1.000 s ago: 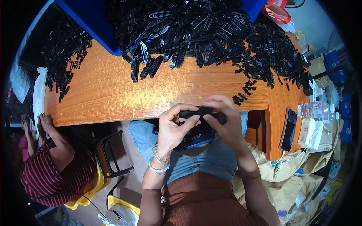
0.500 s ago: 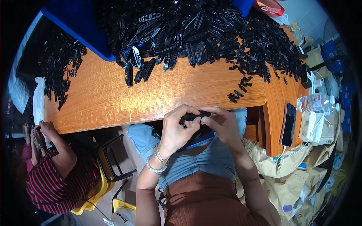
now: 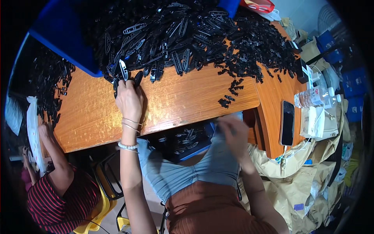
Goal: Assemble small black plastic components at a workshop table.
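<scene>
My left hand (image 3: 129, 102) reaches over the table to the near edge of a large heap of long, oval black plastic pieces (image 3: 163, 46). Its fingers are drawn together and point down onto the pieces; a dark long piece (image 3: 138, 78) lies right beside them. The fingertips are partly hidden, so whether one is gripped is unclear. Above my right thigh, just in front of the table edge, my right hand (image 3: 235, 136) is smeared by motion, its fingers bent. A blue-edged tray (image 3: 198, 151) with several black pieces sits between my legs, under the table edge.
Small jagged black parts (image 3: 249, 52) are heaped at the table's right, with a few loose ones (image 3: 225, 102) nearer. A blue bin (image 3: 62, 43) leans at the back left. A phone (image 3: 287, 123) and water bottle (image 3: 315, 97) are at right. Another person (image 3: 64, 195) sits at left.
Both hands held a dark piece together above my lap; they are now apart. My left hand has gone forward and left to the heap. The view has also shifted.
</scene>
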Demonstrator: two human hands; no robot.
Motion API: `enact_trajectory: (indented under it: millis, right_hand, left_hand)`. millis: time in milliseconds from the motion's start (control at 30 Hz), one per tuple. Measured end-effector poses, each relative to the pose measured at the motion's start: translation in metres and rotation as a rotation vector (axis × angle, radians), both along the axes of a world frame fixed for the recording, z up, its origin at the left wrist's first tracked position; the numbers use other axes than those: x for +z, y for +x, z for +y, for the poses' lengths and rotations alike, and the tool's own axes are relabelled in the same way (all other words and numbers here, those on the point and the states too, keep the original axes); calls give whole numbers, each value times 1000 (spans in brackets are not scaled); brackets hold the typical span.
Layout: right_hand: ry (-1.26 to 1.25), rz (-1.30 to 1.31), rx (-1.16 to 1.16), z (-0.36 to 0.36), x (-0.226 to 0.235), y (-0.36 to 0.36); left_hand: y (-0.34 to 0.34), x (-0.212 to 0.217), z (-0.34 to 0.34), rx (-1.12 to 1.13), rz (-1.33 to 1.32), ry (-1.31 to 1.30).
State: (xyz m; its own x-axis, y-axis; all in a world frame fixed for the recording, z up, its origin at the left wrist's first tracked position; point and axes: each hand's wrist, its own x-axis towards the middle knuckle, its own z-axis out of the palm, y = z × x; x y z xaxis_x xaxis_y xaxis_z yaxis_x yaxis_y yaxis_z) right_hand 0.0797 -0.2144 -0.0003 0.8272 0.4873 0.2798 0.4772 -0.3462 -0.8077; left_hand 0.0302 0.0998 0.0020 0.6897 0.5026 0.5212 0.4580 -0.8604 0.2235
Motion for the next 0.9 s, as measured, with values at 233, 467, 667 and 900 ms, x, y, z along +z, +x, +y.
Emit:
enact_trajectory:
  millis: [233,467,667,900]
  right_hand:
    - [-81,-440,-70,24,2,45]
    - [-258,-453,55,53,6,49]
    - [-377,-593,227,77,10,41]
    - [386,698,350,70,12,40]
  left_hand:
    - [-18,-3,-45,-235,-23,-19]
    - [-18,7,-48,-41,-243,-144]
    - [-15,-2,-38,-112,-129,-197]
    - [-54,21,-86,-228,-416,-1396]
